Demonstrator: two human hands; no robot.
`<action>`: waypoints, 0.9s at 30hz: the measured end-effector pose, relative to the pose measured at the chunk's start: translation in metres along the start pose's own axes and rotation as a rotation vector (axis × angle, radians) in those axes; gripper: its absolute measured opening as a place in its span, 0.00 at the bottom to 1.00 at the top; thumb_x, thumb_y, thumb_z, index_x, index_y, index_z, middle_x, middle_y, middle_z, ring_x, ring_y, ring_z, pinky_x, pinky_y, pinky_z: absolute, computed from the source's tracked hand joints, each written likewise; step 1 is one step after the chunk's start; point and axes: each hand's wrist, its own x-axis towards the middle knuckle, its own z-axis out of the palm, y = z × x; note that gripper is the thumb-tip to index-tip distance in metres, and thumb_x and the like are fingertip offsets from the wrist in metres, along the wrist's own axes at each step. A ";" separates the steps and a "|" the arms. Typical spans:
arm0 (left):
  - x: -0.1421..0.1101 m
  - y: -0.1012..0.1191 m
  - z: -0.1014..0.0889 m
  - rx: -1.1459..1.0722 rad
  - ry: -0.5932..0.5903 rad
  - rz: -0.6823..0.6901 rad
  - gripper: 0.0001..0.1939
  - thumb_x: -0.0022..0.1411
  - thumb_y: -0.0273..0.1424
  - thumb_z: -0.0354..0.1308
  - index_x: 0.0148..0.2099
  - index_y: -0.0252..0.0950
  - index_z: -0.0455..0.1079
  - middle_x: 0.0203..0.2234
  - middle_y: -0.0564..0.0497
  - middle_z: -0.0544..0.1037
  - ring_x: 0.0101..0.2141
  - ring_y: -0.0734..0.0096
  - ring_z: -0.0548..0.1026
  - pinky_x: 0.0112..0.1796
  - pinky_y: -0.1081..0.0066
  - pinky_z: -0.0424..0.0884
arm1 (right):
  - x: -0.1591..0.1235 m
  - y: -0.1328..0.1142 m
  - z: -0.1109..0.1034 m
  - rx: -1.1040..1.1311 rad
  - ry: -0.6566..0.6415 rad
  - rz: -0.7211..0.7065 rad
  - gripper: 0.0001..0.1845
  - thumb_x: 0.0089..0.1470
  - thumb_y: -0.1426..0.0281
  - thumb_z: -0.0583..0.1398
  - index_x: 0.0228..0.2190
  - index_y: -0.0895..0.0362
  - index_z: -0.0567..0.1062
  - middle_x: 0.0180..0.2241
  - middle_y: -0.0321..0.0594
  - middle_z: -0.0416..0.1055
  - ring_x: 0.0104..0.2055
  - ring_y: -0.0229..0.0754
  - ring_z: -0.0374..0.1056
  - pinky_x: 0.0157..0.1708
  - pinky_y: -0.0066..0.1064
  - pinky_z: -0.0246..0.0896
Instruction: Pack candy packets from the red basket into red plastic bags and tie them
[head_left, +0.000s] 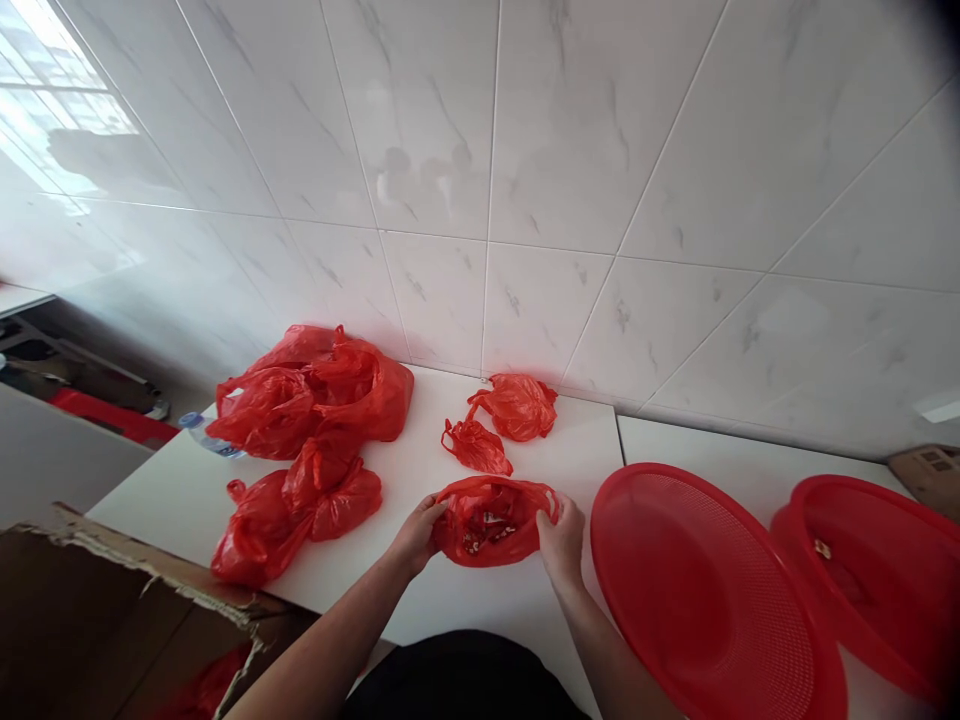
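Observation:
A small red plastic bag (491, 522) lies open on the white table (420, 470) right in front of me. My left hand (418, 535) is closed on the bag's left rim and my right hand (562, 535) is closed on its right rim, so the mouth is spread wide. Small pale and dark bits show inside, too small to name. Two knotted red bags (517, 405) (476, 447) lie just behind it.
A heap of larger red bags (311, 395) and more red bags (292, 510) cover the table's left part, with a water bottle (206, 432) behind. Two red mesh baskets (705, 590) (877, 580) stand at right. A torn cardboard box (127, 600) is at lower left. Tiled wall behind.

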 end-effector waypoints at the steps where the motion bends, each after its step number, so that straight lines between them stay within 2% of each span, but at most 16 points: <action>1: 0.001 0.001 -0.003 0.056 0.039 0.001 0.21 0.52 0.33 0.64 0.48 0.34 0.65 0.35 0.43 0.78 0.32 0.60 0.77 0.35 0.62 0.72 | 0.005 0.002 -0.003 -0.090 0.058 -0.043 0.28 0.41 0.66 0.61 0.47 0.58 0.68 0.54 0.52 0.65 0.60 0.56 0.57 0.53 0.39 0.58; 2: 0.001 0.002 -0.006 0.114 0.071 -0.001 0.22 0.52 0.34 0.64 0.48 0.35 0.64 0.35 0.43 0.77 0.31 0.60 0.77 0.34 0.61 0.72 | 0.010 0.004 -0.005 -0.155 0.075 -0.050 0.29 0.41 0.66 0.61 0.47 0.59 0.68 0.54 0.54 0.65 0.60 0.57 0.55 0.53 0.40 0.57; 4: 0.003 0.004 -0.012 0.211 0.090 -0.002 0.25 0.49 0.32 0.66 0.49 0.35 0.63 0.34 0.44 0.77 0.31 0.60 0.76 0.34 0.61 0.71 | 0.018 0.006 -0.008 -0.220 0.024 -0.002 0.22 0.41 0.65 0.61 0.41 0.60 0.71 0.45 0.56 0.71 0.54 0.60 0.62 0.46 0.41 0.60; 6: 0.005 0.010 -0.014 0.285 0.068 0.037 0.29 0.44 0.24 0.66 0.49 0.36 0.62 0.31 0.48 0.76 0.28 0.64 0.75 0.32 0.65 0.70 | 0.025 0.001 -0.011 -0.214 -0.053 0.025 0.11 0.42 0.64 0.60 0.29 0.58 0.72 0.30 0.49 0.73 0.39 0.56 0.69 0.36 0.39 0.61; 8: 0.008 0.022 -0.011 0.335 0.068 0.131 0.30 0.40 0.16 0.62 0.48 0.37 0.63 0.26 0.54 0.74 0.24 0.71 0.73 0.28 0.72 0.67 | 0.032 -0.013 -0.019 -0.180 -0.088 -0.001 0.09 0.44 0.62 0.59 0.22 0.55 0.70 0.22 0.41 0.70 0.29 0.48 0.67 0.30 0.35 0.58; 10: 0.011 0.038 -0.004 0.345 0.076 0.254 0.29 0.38 0.13 0.58 0.46 0.37 0.64 0.23 0.56 0.73 0.21 0.74 0.71 0.26 0.75 0.64 | 0.037 -0.035 -0.031 -0.130 -0.086 -0.049 0.12 0.48 0.59 0.56 0.24 0.55 0.70 0.23 0.37 0.70 0.28 0.43 0.66 0.29 0.32 0.57; 12: 0.012 0.057 0.004 0.356 0.066 0.367 0.27 0.39 0.13 0.55 0.43 0.37 0.64 0.23 0.55 0.74 0.22 0.73 0.72 0.25 0.75 0.64 | 0.040 -0.061 -0.046 -0.041 -0.074 -0.107 0.15 0.50 0.56 0.56 0.28 0.55 0.71 0.26 0.36 0.71 0.29 0.40 0.65 0.30 0.29 0.57; 15: 0.008 0.079 0.014 0.494 0.043 0.470 0.23 0.42 0.15 0.53 0.42 0.37 0.65 0.26 0.53 0.77 0.24 0.70 0.74 0.27 0.74 0.65 | 0.035 -0.100 -0.068 0.107 -0.090 -0.178 0.16 0.49 0.55 0.60 0.31 0.56 0.74 0.31 0.37 0.72 0.33 0.39 0.66 0.34 0.29 0.59; 17: 0.004 0.088 0.015 0.686 0.069 0.532 0.19 0.45 0.17 0.52 0.41 0.37 0.65 0.27 0.53 0.77 0.25 0.71 0.73 0.28 0.74 0.65 | 0.029 -0.118 -0.078 0.187 -0.138 -0.236 0.15 0.48 0.56 0.63 0.31 0.55 0.75 0.40 0.40 0.73 0.40 0.41 0.67 0.40 0.30 0.61; 19: -0.002 0.094 0.014 0.962 0.159 0.607 0.14 0.49 0.19 0.50 0.38 0.38 0.67 0.26 0.53 0.76 0.27 0.71 0.72 0.30 0.73 0.63 | 0.023 -0.129 -0.082 0.267 -0.199 -0.287 0.13 0.47 0.58 0.64 0.29 0.55 0.75 0.50 0.41 0.70 0.48 0.44 0.66 0.47 0.33 0.60; 20: -0.005 0.097 0.013 1.112 0.215 0.642 0.12 0.51 0.20 0.49 0.36 0.38 0.67 0.26 0.53 0.75 0.28 0.70 0.71 0.30 0.73 0.61 | 0.021 -0.131 -0.082 0.309 -0.227 -0.292 0.13 0.47 0.58 0.65 0.29 0.54 0.75 0.53 0.41 0.69 0.51 0.45 0.65 0.49 0.34 0.59; 23: -0.015 0.104 0.016 1.392 0.328 0.707 0.08 0.53 0.23 0.49 0.29 0.38 0.67 0.25 0.52 0.73 0.29 0.68 0.69 0.30 0.71 0.58 | 0.020 -0.130 -0.077 0.493 -0.290 -0.211 0.12 0.48 0.59 0.65 0.29 0.53 0.73 0.45 0.40 0.74 0.49 0.44 0.67 0.50 0.38 0.60; 25: -0.021 0.107 0.022 1.353 0.306 0.683 0.07 0.53 0.23 0.49 0.30 0.38 0.67 0.23 0.52 0.72 0.27 0.69 0.68 0.29 0.71 0.58 | 0.021 -0.126 -0.071 0.632 -0.312 -0.146 0.12 0.49 0.59 0.65 0.30 0.53 0.72 0.35 0.37 0.75 0.41 0.41 0.69 0.45 0.36 0.63; 27: -0.026 0.108 0.031 1.146 0.202 0.579 0.07 0.53 0.25 0.51 0.35 0.38 0.67 0.21 0.54 0.70 0.24 0.71 0.68 0.28 0.72 0.60 | 0.020 -0.123 -0.065 0.729 -0.320 -0.108 0.13 0.49 0.59 0.65 0.29 0.52 0.69 0.26 0.31 0.70 0.31 0.35 0.66 0.36 0.31 0.64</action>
